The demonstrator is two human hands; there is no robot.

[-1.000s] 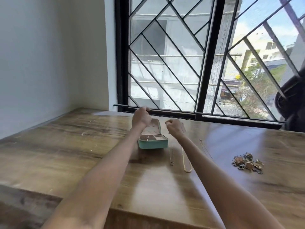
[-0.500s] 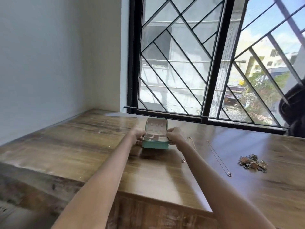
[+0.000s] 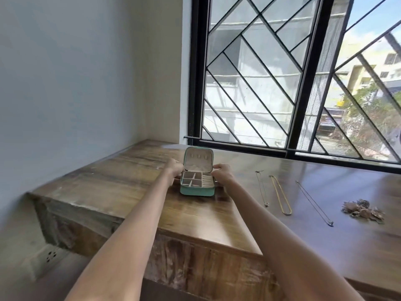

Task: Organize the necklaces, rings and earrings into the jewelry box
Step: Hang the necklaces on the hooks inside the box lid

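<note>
A small teal jewelry box point(image 3: 197, 190) stands open on the wooden table point(image 3: 121, 187), its lid upright and its beige compartments bare. My left hand point(image 3: 174, 168) grips the box's left side and my right hand point(image 3: 223, 173) grips its right side. To the right lie three necklaces: a thin chain with a pendant point(image 3: 262, 189), a thicker gold chain point(image 3: 280, 195) and a long thin chain point(image 3: 314, 203). A heap of rings and earrings point(image 3: 362, 210) sits further right.
The table runs along a barred window point(image 3: 260, 83) at the back, with a white wall point(image 3: 65, 83) on the left. The table's front edge point(image 3: 208, 242) drops off near me. A wall socket point(image 3: 51, 256) sits low on the left.
The lid has been swung fully upright. Both hands have come down from the lid to the box's sides, and my view has shifted so the box sits nearer the centre.
</note>
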